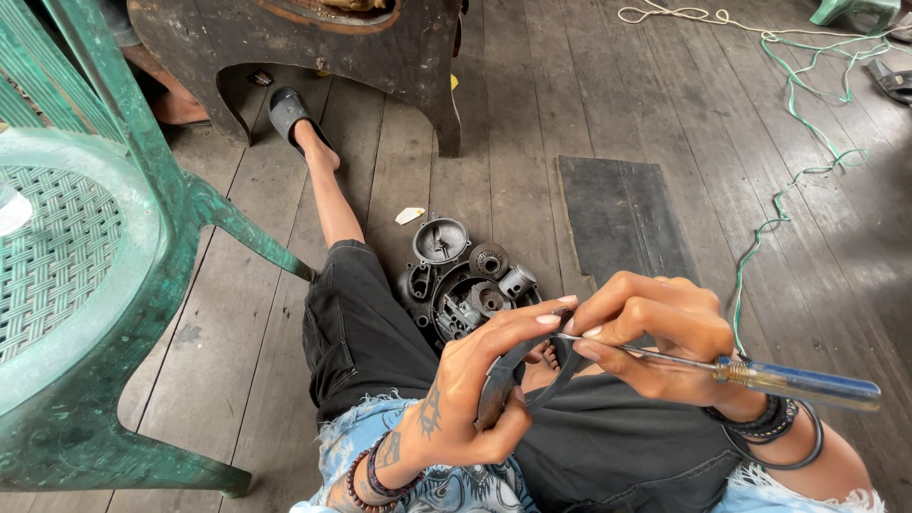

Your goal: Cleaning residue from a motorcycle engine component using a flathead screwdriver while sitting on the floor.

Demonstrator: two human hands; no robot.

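The person sits on a wooden plank floor (pixel 494 123), one leg stretched forward with a black sandal (pixel 288 111) on the foot. Both hands meet above the lap. The left hand (pixel 480 389) has its fingers (pixel 532 318) closed around a dark metal part with a black rubber ring (pixel 532 375) looped from it; thumb and fingertips pinch its upper edge. The right hand (pixel 655 328) grips a screwdriver (pixel 760 372) with a clear blue handle, fingers wrapped about the metal shaft close to the tip, which touches the part in the left hand. The handle sticks out to the right past the wrist, which wears dark bands.

On the floor just beyond the hands lies a cluster of dismantled engine parts (pixel 465 280): a round grey cover (pixel 441 241), a dark gear-like disc (pixel 489 259), a small silvery cylinder (pixel 518 281), all resting on or against a dark round housing. A scrap of pale paper (pixel 409 216) lies near them. A dark flat mat (pixel 622 218) lies to the right of the parts. A green plastic chair (pixel 104 275) stands at the left, a dark wooden stool (pixel 323 47) at the top, and green and white cord (pixel 807 114) trails across the floor's upper right corner.
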